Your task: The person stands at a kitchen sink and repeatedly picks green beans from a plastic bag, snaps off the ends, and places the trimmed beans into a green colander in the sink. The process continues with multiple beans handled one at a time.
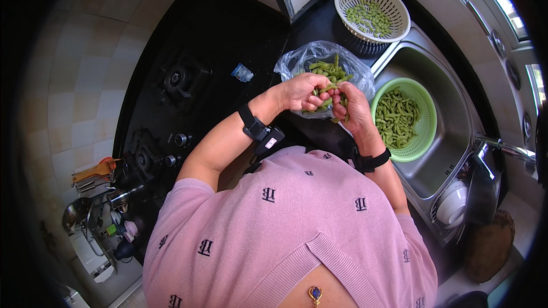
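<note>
My left hand [305, 92] and my right hand [354, 108] meet above an open clear plastic bag [364, 72]. Green soybean pods [327, 68] are heaped inside it. One pod [329, 87] is pinched between the fingers of both hands. More pods poke out below my right fingers, and how many that hand holds is hidden. A light green plastic colander [429, 130] full of pods sits in the sink to the right. Beyond the bag, shelled green beans [370, 18] lie in a cream plastic basket [402, 17].
A steel sink [454, 107] with a faucet [492, 141] is on the right, near a white bowl [454, 205] and a cleaver [483, 188]. To the left is a black gas cooktop [175, 79]. A small blue-and-white packet [242, 72] lies beside the bag.
</note>
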`<state>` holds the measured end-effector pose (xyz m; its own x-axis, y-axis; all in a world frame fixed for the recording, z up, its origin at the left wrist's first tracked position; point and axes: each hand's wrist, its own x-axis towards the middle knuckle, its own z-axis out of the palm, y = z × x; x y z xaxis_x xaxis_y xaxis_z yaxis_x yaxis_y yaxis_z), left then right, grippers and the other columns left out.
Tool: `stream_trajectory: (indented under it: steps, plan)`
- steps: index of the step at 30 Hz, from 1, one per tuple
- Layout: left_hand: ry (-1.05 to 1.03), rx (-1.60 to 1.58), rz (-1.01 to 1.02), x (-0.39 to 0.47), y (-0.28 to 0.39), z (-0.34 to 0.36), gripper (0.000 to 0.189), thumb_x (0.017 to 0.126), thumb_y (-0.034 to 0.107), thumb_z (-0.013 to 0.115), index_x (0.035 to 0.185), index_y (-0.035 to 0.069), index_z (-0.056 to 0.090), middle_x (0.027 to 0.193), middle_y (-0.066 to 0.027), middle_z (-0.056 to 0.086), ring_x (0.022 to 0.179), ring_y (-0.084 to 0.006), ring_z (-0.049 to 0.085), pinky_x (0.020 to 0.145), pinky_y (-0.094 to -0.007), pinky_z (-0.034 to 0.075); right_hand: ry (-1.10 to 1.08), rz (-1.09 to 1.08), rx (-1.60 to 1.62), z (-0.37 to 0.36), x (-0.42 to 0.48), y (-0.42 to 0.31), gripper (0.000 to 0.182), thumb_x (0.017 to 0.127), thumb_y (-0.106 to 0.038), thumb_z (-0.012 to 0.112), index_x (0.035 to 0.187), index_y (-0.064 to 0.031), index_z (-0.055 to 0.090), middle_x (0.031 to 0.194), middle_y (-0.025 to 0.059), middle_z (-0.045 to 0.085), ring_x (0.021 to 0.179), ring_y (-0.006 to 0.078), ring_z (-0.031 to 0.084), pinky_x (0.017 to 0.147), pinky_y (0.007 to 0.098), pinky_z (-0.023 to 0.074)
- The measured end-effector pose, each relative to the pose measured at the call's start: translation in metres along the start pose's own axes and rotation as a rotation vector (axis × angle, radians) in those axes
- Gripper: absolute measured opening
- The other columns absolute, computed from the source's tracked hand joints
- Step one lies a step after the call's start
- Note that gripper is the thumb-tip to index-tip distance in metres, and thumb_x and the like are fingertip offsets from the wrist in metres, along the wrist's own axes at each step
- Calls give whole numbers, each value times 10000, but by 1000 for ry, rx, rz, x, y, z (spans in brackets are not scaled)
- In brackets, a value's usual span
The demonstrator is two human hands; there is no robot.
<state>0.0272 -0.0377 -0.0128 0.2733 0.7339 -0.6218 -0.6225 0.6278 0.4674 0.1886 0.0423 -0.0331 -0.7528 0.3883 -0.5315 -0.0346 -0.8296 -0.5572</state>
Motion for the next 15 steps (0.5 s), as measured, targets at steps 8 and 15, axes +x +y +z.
stream_trajectory:
  steps: [8, 15]
  plan:
    - [82, 84, -56, 6, 3, -9, 140, 861, 121, 435, 840, 9, 518, 681, -22, 481, 411, -31, 333, 329, -160, 249, 13, -13, -25, 1, 2, 4, 150, 868, -171, 522, 791, -43, 535, 630, 29, 508, 377, 86, 366, 340, 219, 272]
    - [14, -46, -88, -3, 12, -6, 94, 839, 64, 446, 853, -5, 509, 728, -31, 484, 455, -29, 361, 339, -150, 258, 9, 35, -1, 3, 3, 0, 136, 858, -160, 516, 783, -47, 526, 627, 31, 506, 378, 90, 372, 340, 221, 272]
